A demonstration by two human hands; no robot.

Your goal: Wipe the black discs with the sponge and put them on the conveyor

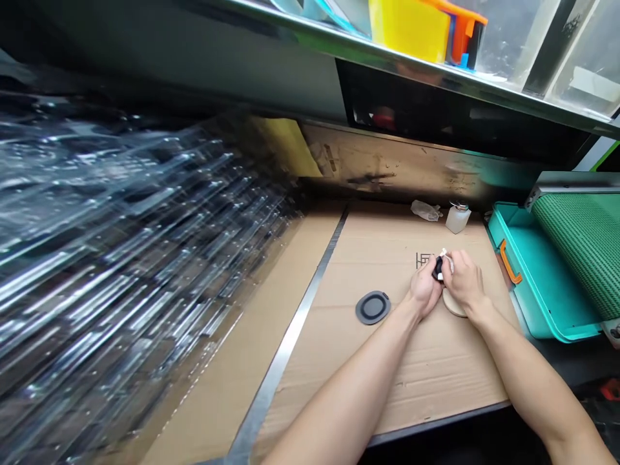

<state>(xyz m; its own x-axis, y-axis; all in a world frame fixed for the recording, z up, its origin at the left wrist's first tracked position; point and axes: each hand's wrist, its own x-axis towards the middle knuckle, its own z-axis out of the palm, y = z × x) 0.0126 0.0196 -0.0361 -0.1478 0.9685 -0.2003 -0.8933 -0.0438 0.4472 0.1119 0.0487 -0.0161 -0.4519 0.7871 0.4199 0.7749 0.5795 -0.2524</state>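
Observation:
Above the cardboard-covered table, my left hand is closed around a small black object, whose kind I cannot make out. My right hand meets it from the right, fingers pinched on something white at the black piece's upper edge; a cloth or tissue is possible, but it is too small to tell. Beneath the right hand a round beige disc lies partly hidden. To the left of my left hand, a dark grey round lid-like piece with a raised ring and a small tab rests flat.
Stacked clear plastic trays fill the left side. A small bottle with a metal top and a crumpled clear bag stand at the back. At right are a teal bin and a green conveyor belt. A shelf holds a yellow bin.

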